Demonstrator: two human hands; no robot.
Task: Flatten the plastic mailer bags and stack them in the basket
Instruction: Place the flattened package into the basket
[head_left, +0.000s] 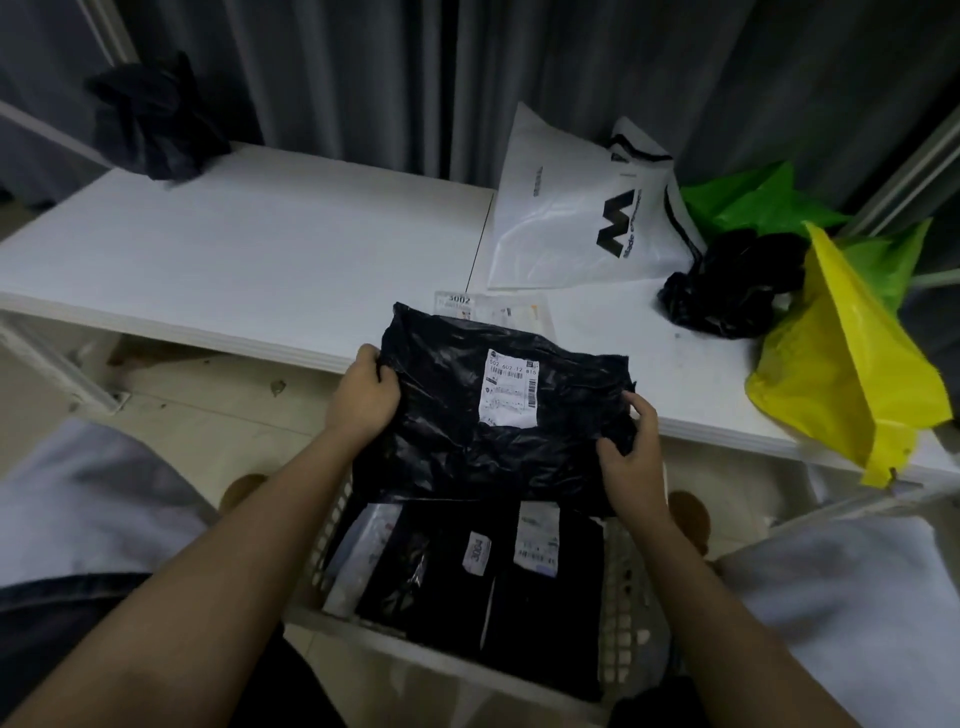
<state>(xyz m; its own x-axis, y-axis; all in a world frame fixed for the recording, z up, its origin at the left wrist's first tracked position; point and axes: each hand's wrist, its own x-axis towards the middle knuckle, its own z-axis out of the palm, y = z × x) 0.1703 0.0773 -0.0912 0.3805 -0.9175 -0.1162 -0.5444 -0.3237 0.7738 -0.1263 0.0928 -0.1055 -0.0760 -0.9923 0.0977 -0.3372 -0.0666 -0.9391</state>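
A: Black mailer bag (498, 415), item one, head view: crinkled plastic, white shipping label (509, 387) facing up, held at the centre of the frame over the near table edge and above the basket (621, 597).

B: Hands?

A: Left hand (366, 392) grips the bag's edge at 9 o'clock of the bag, fingers curled over the plastic. Right hand (631, 449) pinches the edge at 4 o'clock, thumb on top (fingers folded round the rim).

B: Basket contents?

A: White lattice basket at 6 o'clock, between the person's knees. Inside: flattened black bags (467, 566) lying stacked, two with white labels, one reading 3004; a clear bag (363, 545) at the left side.

B: Table?

A: White table (234, 249) across the upper half. At 1 o'clock, a white bag (571, 208) with a large black M logo, lying flat. At 2 o'clock, a crumpled black bag (727, 286), just beside green bags (753, 200). At 3 o'clock, a yellow bag (841, 364) hanging over the table edge. At 12 o'clock of the held bag, a clear bag marked 3002 (493, 309), partly under it.

B: Anything else?

A: Dark cloth bundle (156, 119) at 10 o'clock, far corner. Grey curtain (363, 67) behind.
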